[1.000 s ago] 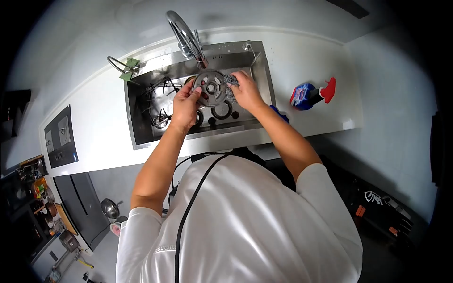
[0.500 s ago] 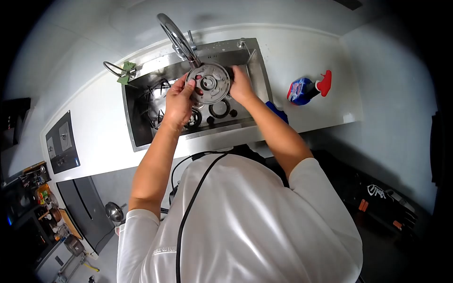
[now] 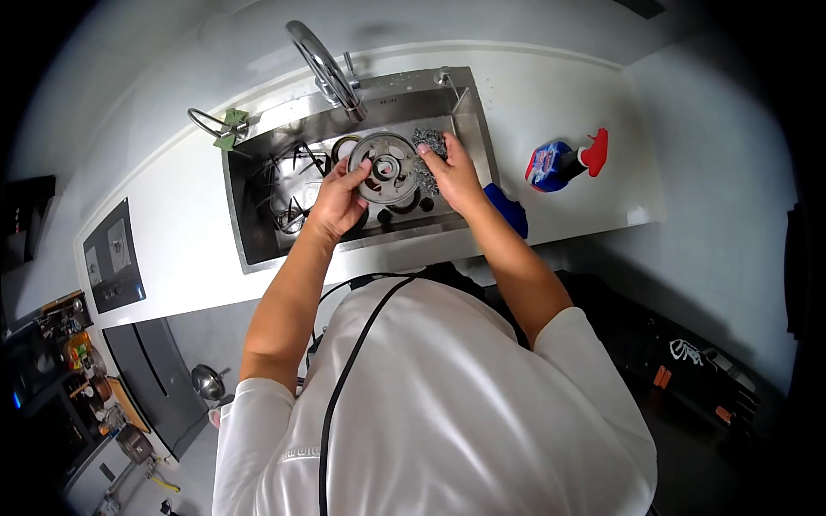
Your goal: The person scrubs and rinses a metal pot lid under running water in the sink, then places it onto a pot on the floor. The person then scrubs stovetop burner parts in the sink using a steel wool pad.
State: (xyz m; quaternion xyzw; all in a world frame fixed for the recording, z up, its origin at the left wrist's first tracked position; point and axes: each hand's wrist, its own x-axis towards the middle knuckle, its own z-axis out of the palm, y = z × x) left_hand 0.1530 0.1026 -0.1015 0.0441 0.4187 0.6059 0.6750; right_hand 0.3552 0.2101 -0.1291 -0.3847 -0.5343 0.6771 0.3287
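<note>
Over the sink, my left hand is closed on the left edge of a round grey metal disc with holes and a central ring. My right hand holds a grey steel wool scourer against or close beside the disc's right edge. Black wire pan supports lie in the left of the sink. Below the disc, a small dark round piece and several ring-shaped parts sit on the sink bottom, partly hidden by the disc.
A curved chrome faucet rises behind the sink. On the counter at the right lies a blue spray bottle with a red trigger. A blue cloth hangs at the sink's front right. A green cloth is at the small left tap.
The disc has come down and away from the faucet since half a second ago. My right hand has come out from behind its edge, and the scourer shows again.
</note>
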